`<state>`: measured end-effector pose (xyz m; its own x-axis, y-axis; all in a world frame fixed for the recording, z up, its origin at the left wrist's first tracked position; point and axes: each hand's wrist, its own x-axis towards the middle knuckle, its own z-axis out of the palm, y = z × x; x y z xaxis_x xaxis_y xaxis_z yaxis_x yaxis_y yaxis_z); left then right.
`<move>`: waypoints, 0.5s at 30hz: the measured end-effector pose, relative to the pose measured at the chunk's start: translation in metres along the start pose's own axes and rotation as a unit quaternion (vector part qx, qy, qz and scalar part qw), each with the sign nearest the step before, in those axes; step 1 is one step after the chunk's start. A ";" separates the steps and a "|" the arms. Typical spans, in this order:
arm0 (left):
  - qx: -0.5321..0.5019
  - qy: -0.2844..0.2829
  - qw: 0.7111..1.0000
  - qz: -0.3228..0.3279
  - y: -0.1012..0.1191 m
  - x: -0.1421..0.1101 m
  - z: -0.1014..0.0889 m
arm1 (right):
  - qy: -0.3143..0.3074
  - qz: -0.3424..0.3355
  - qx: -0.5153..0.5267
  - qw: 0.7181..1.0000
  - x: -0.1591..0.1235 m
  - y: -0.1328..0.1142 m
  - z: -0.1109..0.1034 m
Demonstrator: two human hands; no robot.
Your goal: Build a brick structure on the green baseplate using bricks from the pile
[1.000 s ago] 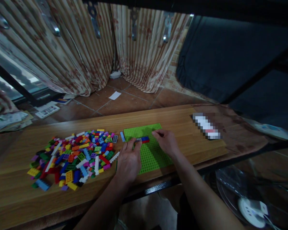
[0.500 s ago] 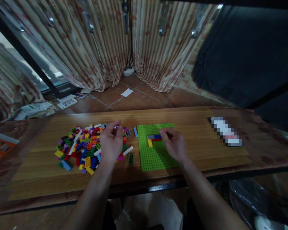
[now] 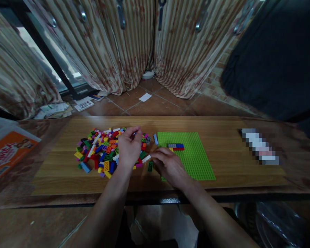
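My left hand [image 3: 130, 147] hovers over the right part of a pile of colourful toy bricks [image 3: 107, 151]. Its thumb and fingers are pinched together, and what they hold, if anything, is hidden. My right hand [image 3: 170, 167] is over the left edge of the green baseplate [image 3: 201, 162], its bent fingers apart. Its fingertips are close to the end of a white brick [image 3: 146, 158]; whether they touch is unclear. A dark green brick [image 3: 150, 166] lies just left of that hand. On the plate stand joined grey and blue bricks [image 3: 176, 146] above red and yellow ones, partly behind my right hand.
A light blue brick [image 3: 155, 139] lies beside the plate's left edge. A blurred-out object [image 3: 260, 146] lies on the wooden table [image 3: 229, 151] at right. A box with an orange label [image 3: 11, 151] stands at far left. Curtains hang beyond the tiled floor.
My right hand has moved from the joined bricks leftward and nearer me, to the plate's left edge, and its fingers have spread. My left hand stays pinched over the pile. The view has shifted left.
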<state>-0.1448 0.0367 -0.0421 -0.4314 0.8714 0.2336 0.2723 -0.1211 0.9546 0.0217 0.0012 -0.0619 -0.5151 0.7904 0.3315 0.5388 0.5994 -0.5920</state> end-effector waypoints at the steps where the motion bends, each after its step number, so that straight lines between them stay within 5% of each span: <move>1: 0.005 -0.004 1.000 -0.002 0.001 0.000 0.000 | -0.002 -0.004 -0.012 1.000 0.001 0.001 0.003; 9: 0.010 -0.037 0.999 -0.019 0.004 -0.002 0.000 | -0.027 0.008 -0.053 0.998 0.009 0.003 0.015; 15: 0.008 -0.069 0.997 -0.029 0.006 -0.003 0.001 | 0.009 0.072 -0.038 0.997 0.007 0.003 -0.006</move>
<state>-0.1408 0.0336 -0.0371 -0.3242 0.9340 0.1499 0.2650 -0.0625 0.9622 0.0234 0.0092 -0.0572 -0.4178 0.8703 0.2609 0.6551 0.4875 -0.5772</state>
